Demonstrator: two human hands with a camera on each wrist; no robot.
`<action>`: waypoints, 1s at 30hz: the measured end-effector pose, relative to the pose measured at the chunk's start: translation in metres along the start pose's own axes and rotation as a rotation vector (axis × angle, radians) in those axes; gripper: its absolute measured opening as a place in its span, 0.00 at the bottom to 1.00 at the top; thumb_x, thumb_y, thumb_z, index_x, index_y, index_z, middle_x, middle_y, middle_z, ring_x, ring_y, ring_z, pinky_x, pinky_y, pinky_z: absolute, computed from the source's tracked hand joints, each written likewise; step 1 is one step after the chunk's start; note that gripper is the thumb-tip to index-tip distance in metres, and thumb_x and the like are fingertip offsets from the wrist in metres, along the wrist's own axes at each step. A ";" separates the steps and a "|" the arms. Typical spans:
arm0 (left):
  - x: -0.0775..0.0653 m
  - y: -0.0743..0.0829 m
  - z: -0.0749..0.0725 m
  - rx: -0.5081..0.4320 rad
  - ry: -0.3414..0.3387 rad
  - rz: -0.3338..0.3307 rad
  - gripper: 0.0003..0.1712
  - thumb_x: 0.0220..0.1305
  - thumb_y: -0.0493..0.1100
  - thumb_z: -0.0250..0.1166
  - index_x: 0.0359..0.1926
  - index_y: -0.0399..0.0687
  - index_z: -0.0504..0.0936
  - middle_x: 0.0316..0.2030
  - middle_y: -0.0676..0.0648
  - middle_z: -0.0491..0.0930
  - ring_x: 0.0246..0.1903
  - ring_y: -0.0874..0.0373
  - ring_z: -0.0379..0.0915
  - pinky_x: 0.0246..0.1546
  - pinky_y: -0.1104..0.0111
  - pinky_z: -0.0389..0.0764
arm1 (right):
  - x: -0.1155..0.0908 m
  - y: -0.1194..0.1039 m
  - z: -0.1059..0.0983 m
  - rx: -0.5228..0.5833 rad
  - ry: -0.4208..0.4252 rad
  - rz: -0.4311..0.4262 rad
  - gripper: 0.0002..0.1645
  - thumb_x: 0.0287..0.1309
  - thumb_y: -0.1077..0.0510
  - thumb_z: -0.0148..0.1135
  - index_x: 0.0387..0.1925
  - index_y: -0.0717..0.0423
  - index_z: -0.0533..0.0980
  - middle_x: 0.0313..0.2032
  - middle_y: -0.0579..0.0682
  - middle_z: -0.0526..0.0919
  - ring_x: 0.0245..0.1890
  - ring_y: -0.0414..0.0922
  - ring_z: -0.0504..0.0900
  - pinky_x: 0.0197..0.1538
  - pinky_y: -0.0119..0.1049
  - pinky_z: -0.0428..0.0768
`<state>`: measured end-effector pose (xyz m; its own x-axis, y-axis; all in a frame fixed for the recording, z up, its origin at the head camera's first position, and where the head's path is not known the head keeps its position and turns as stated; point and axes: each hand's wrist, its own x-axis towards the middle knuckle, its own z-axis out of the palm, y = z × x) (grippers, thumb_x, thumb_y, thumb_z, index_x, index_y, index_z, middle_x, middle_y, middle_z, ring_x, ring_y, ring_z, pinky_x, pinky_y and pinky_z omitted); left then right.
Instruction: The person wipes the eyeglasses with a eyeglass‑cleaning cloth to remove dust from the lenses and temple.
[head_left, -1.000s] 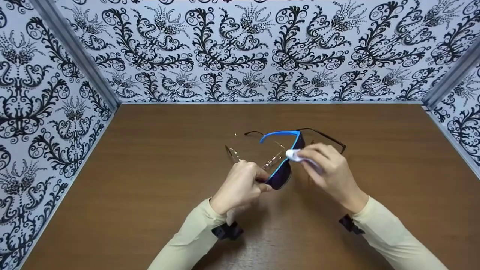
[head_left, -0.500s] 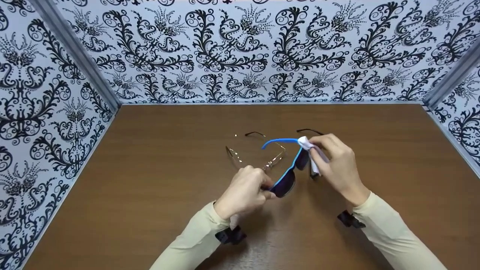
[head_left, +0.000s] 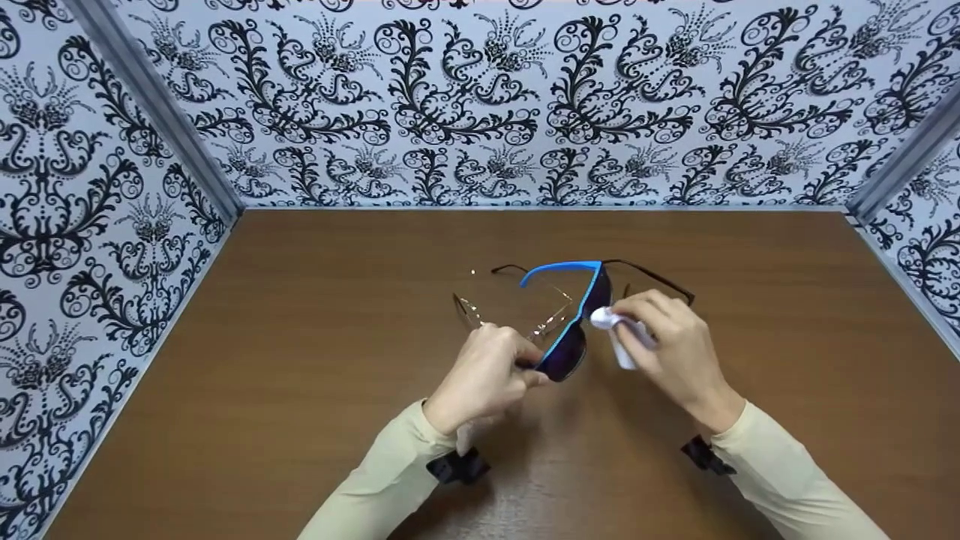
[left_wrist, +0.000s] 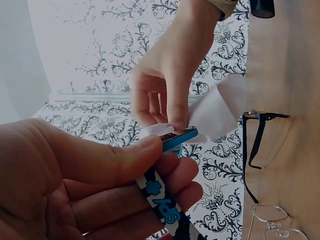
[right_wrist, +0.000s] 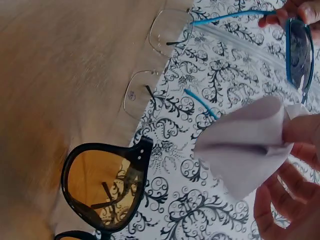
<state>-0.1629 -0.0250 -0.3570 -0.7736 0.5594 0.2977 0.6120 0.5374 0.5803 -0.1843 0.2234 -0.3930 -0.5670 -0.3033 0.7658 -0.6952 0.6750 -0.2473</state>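
Note:
My left hand (head_left: pixel 484 375) pinches a pair of blue-rimmed, dark-lensed sunglasses (head_left: pixel 564 356) by one end, thumb against the frame. In the left wrist view the patterned temple (left_wrist: pixel 167 210) runs down across the fingers. The sunglasses are raised above the table, with the other blue temple (head_left: pixel 562 265) pointing away to the left. My right hand (head_left: pixel 671 352) holds a white cloth (right_wrist: pixel 245 145) between thumb and fingers. The cloth's bunched tip overlaps the farther lens near the bridge in the head view, while a loose corner hangs below.
Behind the sunglasses, thin metal-rimmed glasses (head_left: pixel 541 328) lie on the brown table (head_left: pixel 337 300). Black-framed glasses (right_wrist: pixel 145 150) with yellow lenses lie to the right, partly behind my right hand. Patterned walls (head_left: pixel 480 97) border the table at the back and sides.
The cloth went from the bridge out to the far hinge corner, then back along the lens toward the bridge. The sunglasses dipped slightly and came up again, still in my left hand.

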 end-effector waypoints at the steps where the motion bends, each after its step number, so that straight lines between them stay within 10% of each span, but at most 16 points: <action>1: 0.000 0.001 0.000 -0.002 -0.005 0.004 0.02 0.49 0.36 0.74 0.24 0.48 0.90 0.18 0.58 0.82 0.17 0.71 0.61 0.23 0.75 0.65 | 0.001 0.002 -0.001 -0.012 0.008 0.025 0.11 0.47 0.69 0.68 0.35 0.58 0.81 0.34 0.50 0.83 0.31 0.46 0.79 0.32 0.40 0.74; 9: -0.001 0.003 0.004 0.010 -0.057 0.028 0.02 0.49 0.37 0.74 0.23 0.48 0.89 0.15 0.58 0.80 0.16 0.70 0.58 0.18 0.76 0.59 | 0.015 0.006 -0.005 0.020 0.074 0.155 0.11 0.50 0.72 0.66 0.37 0.60 0.81 0.33 0.51 0.82 0.31 0.43 0.79 0.34 0.32 0.74; 21: 0.002 -0.002 0.004 0.017 -0.036 -0.005 0.03 0.50 0.37 0.74 0.23 0.47 0.89 0.17 0.58 0.80 0.17 0.66 0.63 0.20 0.74 0.63 | 0.004 -0.009 0.001 0.160 -0.022 -0.011 0.16 0.45 0.73 0.67 0.39 0.60 0.80 0.36 0.52 0.80 0.34 0.46 0.78 0.44 0.22 0.74; 30: -0.002 0.000 0.009 -0.010 -0.061 0.063 0.02 0.49 0.37 0.74 0.24 0.48 0.90 0.20 0.57 0.83 0.17 0.72 0.61 0.20 0.79 0.62 | 0.007 0.005 0.001 0.023 0.080 0.187 0.12 0.48 0.72 0.67 0.36 0.61 0.81 0.32 0.50 0.80 0.28 0.41 0.74 0.31 0.26 0.68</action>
<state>-0.1601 -0.0203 -0.3647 -0.7219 0.6293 0.2877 0.6572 0.4935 0.5697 -0.1921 0.2243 -0.3891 -0.6509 -0.1190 0.7498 -0.5913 0.6989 -0.4024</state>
